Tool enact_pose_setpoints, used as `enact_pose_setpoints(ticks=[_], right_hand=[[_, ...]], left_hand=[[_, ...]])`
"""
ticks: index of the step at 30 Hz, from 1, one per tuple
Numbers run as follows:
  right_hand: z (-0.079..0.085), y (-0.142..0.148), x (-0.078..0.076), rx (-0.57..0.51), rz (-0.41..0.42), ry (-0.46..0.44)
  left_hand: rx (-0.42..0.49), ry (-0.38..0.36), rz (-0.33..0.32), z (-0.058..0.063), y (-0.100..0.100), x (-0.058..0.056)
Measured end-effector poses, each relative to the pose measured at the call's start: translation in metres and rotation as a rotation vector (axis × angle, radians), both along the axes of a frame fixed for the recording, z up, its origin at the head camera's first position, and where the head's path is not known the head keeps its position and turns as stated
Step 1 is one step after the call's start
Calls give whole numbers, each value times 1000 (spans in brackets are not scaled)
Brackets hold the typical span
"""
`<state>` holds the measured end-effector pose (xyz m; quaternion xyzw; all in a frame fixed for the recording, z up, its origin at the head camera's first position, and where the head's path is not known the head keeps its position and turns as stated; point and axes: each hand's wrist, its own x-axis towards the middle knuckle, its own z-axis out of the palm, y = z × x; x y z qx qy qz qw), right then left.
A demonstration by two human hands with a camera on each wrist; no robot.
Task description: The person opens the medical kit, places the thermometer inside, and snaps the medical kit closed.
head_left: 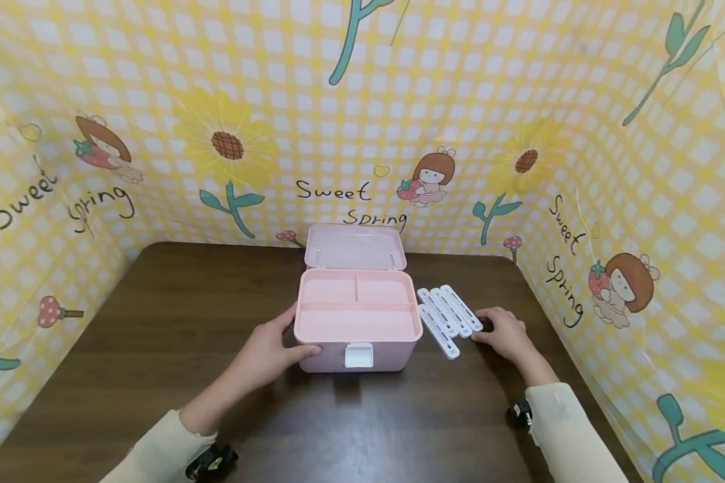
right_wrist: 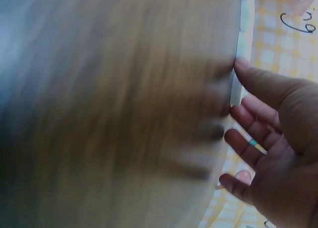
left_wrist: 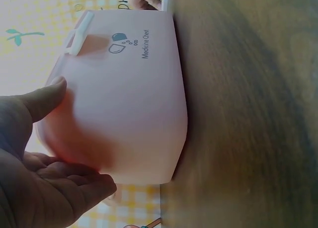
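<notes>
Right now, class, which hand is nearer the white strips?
The right hand, at the right end of the white strips; the left hand holds the left side of the pink box, farther away.

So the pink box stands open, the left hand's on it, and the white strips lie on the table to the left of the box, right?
Not quite: the white strips lie to the right of the pink box, as the head view shows. The box does stand open, with the left hand on it.
</notes>
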<state>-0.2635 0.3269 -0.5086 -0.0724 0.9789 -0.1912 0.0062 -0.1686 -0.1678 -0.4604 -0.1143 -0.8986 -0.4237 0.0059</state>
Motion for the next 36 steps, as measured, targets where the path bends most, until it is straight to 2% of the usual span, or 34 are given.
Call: enact_pose_setpoints(ticks=[9,13,20,26,36], right_hand=[[4,-12,-6,-9,-193,-43],[8,-14,-5,-32,-243,-65],[7,-10,1,-148,-293,-64],[10,-6,4,-235,-268,-17],[45,0,7,-280,-114,59]], left_hand=[[5,-17,23,2,0,1],[-7,-19,25,2,-1,0],[-8,-21,22,1,-1,0],[7,-22,24,2,-3,0],[22,-40,39,-1,-1,1]])
